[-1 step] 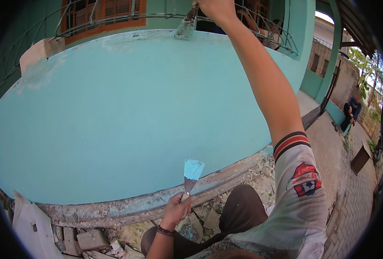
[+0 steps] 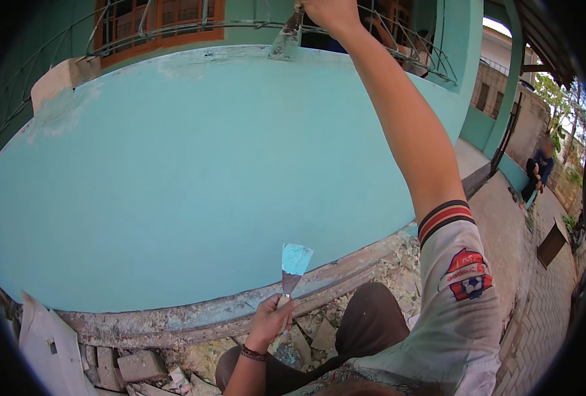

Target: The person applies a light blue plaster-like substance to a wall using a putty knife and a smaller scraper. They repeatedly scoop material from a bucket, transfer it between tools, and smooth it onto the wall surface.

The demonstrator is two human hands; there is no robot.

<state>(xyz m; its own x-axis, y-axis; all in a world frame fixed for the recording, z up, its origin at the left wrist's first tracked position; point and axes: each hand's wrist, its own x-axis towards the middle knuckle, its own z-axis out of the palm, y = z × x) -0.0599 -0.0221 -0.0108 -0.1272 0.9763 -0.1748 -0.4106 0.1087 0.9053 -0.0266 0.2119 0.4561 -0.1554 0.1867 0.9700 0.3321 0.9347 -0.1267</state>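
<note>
My left hand (image 2: 272, 320) grips the handle of a putty knife (image 2: 296, 264) upright at the lower middle, its blade coated with light blue paste. My right hand (image 2: 327, 13) is raised to the top, closed on a second, smeared scraper (image 2: 284, 43) whose blade is at the top edge of the curved turquoise wall (image 2: 194, 165). Pale rough patches show along that upper edge, near a beige masonry block (image 2: 61, 86) at the left. A crusted ledge (image 2: 161, 327) runs along the wall's foot.
Metal railing bars (image 2: 174, 30) cross orange-framed windows above the wall. Broken rubble (image 2: 138, 366) and a pale sheet (image 2: 45, 343) lie below. At the right are a paved path (image 2: 537, 310), a brown board (image 2: 552, 241), a green post, and a seated person (image 2: 537, 171) in dark clothing.
</note>
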